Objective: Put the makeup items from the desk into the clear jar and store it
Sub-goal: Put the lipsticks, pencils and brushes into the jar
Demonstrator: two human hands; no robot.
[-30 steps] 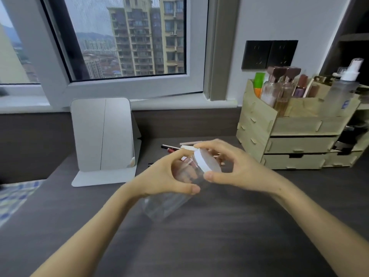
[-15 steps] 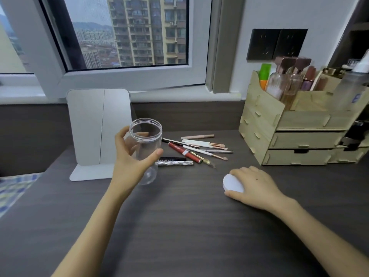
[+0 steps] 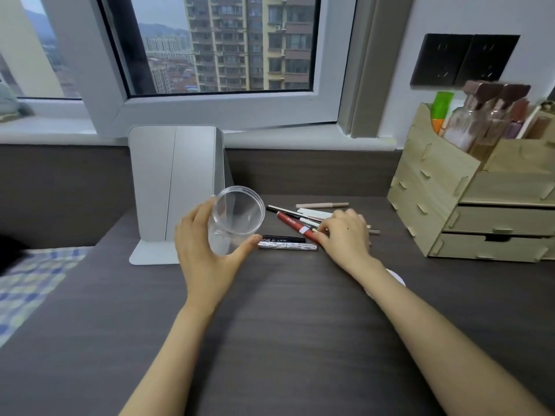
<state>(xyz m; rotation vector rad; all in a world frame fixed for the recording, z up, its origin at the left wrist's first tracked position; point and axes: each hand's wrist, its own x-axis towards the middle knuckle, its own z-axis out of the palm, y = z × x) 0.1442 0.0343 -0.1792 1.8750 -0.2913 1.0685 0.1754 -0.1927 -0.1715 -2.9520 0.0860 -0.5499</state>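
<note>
My left hand [image 3: 207, 250] grips the clear jar [image 3: 235, 223], open-topped and empty, tilted with its mouth toward the right. Just right of it several makeup items lie on the dark desk [image 3: 285, 340]: a red tube [image 3: 292, 226], a silver and black tube [image 3: 285, 243], white and beige pencils [image 3: 318, 210]. My right hand [image 3: 345, 235] rests on this pile, its fingertips touching the red tube's end; whether it grips it I cannot tell. The white lid [image 3: 398, 279] lies on the desk, mostly hidden behind my right forearm.
A folding mirror [image 3: 174, 187] stands behind the jar at the left. A wooden drawer organizer [image 3: 468, 205] holding bottles stands at the right. The window sill runs along the back. A checked blue cloth [image 3: 27, 283] lies beyond the desk's left edge.
The lid came off the jar and was set down on the desk by my right hand, which then moved up to the makeup pile. My left hand carried the jar left and tilted it.
</note>
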